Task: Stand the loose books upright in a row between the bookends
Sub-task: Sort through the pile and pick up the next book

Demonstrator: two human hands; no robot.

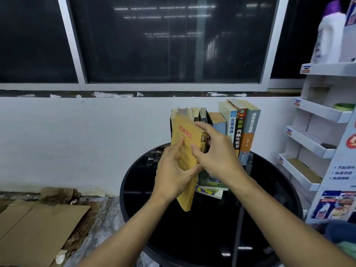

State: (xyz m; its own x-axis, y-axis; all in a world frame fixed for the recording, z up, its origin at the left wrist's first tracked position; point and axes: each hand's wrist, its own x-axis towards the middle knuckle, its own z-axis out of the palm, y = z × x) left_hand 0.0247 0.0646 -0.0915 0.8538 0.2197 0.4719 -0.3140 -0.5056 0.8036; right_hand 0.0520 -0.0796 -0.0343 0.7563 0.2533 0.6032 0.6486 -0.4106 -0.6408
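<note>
The yellow book [185, 151] is up off the round black table [269, 199], tilted, held between both my hands just in front of the row of upright books [231, 128]. My left hand [173, 174] grips its lower front cover, thumb lying across the cover and fingers wrapped behind. My right hand [215, 153] closes over its spine edge, fingers curled around the top corner near the row. The row stands at the far side of the table against the white wall [77, 141]; I can't make out the bookends clearly. Two loose books [212, 185] lie flat on the table under my right wrist. To the right, a white display rack [316, 151] carries a white bottle [327, 35] on its top shelf.
</note>
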